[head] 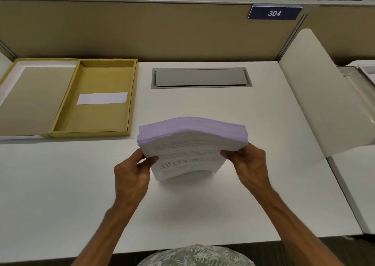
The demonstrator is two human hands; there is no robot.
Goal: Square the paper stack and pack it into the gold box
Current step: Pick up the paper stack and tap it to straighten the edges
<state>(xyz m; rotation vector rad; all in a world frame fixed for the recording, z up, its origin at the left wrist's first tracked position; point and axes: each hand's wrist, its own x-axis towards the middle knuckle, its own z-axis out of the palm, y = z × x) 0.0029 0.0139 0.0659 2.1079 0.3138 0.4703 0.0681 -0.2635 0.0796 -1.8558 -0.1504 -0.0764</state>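
White printed paper stack [188, 154] bowed upright, hands gripping both sides.

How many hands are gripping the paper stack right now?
2: left hand on the paper stack's left edge, right hand on its right edge.

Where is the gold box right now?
In the head view, the gold box lies open on the white desk at the far left, beside its lid, left of the held paper stack.

Thick bowed paper stack [190, 144] upright; gold box [95, 99] open.
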